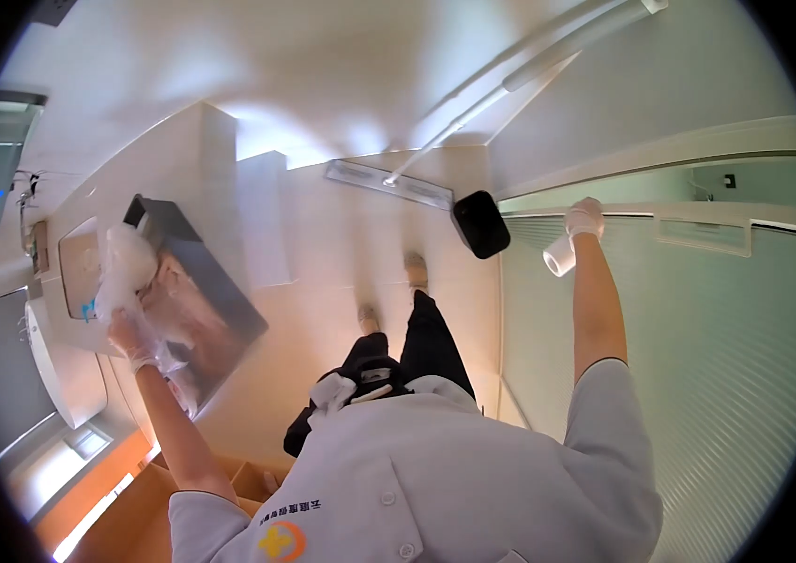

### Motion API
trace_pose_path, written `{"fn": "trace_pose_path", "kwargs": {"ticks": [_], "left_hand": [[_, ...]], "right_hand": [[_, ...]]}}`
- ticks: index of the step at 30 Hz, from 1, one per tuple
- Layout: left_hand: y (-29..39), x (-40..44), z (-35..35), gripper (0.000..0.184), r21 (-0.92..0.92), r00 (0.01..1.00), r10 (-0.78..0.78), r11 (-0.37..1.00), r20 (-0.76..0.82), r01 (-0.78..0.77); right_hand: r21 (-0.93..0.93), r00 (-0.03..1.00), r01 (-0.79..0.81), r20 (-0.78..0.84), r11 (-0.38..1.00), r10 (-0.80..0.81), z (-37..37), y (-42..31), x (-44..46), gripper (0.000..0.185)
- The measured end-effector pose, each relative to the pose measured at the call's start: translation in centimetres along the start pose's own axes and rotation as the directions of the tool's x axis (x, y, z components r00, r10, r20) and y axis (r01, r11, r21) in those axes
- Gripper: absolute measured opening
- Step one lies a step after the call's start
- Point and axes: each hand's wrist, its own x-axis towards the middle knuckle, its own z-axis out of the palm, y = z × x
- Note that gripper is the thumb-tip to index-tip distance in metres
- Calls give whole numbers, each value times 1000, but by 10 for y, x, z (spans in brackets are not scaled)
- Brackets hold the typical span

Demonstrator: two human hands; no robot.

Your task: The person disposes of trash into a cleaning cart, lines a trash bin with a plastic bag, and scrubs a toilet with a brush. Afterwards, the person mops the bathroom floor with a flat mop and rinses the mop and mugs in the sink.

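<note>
Left hand (126,333), in a clear glove, is grasping a white plastic bundle (130,263). I can't tell whether it also has the grey container (218,277) beside it, which sits tilted with crumpled clear plastic (187,305) along its near side. Right hand (585,218), also gloved, has fingers curled at the top rail (632,210) of the frosted glass panel (670,357), white roll (559,256) hanging on its thumb side. I read that as gripped; can't see if the fingers hook the rail too.

Further out: black box (480,225) just past the panel's end, long-handled flat mop (388,183) beyond it.

My read: a carry step, both hands loaded, arms spread wide. Next move calls for keeping the roll pinched while that hand clears the rail, and gathering the loose plastic so it doesn't snag.
</note>
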Motion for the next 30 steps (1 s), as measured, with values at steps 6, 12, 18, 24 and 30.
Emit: {"fn": "trace_pose_path", "kwargs": {"ticks": [6, 12, 18, 24, 30], "left_hand": [[-14, -2, 9, 30, 20, 988, 137, 990, 77, -139], [-49, -26, -113, 28, -414, 971, 230, 892, 69, -182], [-65, -104, -201, 43, -943, 977, -127, 264, 173, 201], [154, -155, -182, 24, -819, 706, 522, -26, 478, 574], [253, -192, -98, 34, -796, 310, 834, 226, 456, 562]], "right_hand": [[-97, 836, 305, -448, 947, -316, 74, 57, 26, 34], [-7, 940, 170, -298, 985, -164, 80, 77, -1, 28], [123, 984, 178, -29, 976, -176, 103, 90, -74, 39], [402, 654, 755, -523, 519, -547, 176, -5, -258, 42], [739, 488, 674, -439, 6, -754, 130, -48, -389, 51]]}}
